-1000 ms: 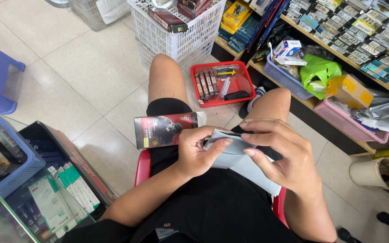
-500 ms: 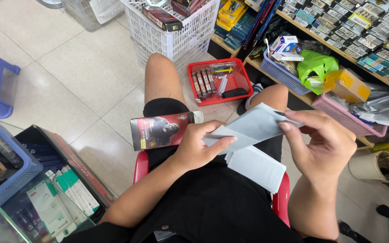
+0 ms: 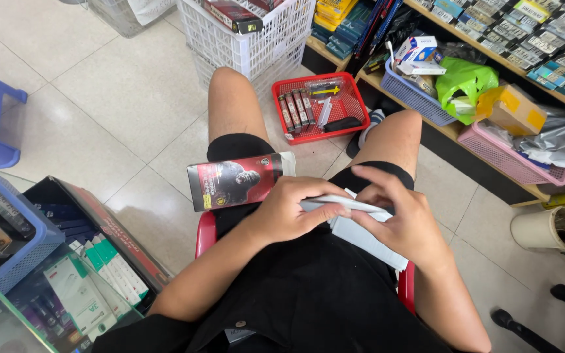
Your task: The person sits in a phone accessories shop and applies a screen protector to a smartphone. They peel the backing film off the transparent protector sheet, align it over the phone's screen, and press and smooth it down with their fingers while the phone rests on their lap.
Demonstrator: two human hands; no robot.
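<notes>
Holding a thin white flat packet point(image 3: 338, 204) over the lap, the left hand point(image 3: 289, 216) has its grip clamped on the near end while the right hand point(image 3: 403, 219) rests fingers along the far edge, its grip closed on the same piece. Head view only: a second white sleeve point(image 3: 367, 238) lies on the lap beneath, a red-and-black carton point(image 3: 233, 182) sits on the left thigh. Judging by this, sorting looks midway; the red tray point(image 3: 344, 108) on the floor holds more items.
</notes>
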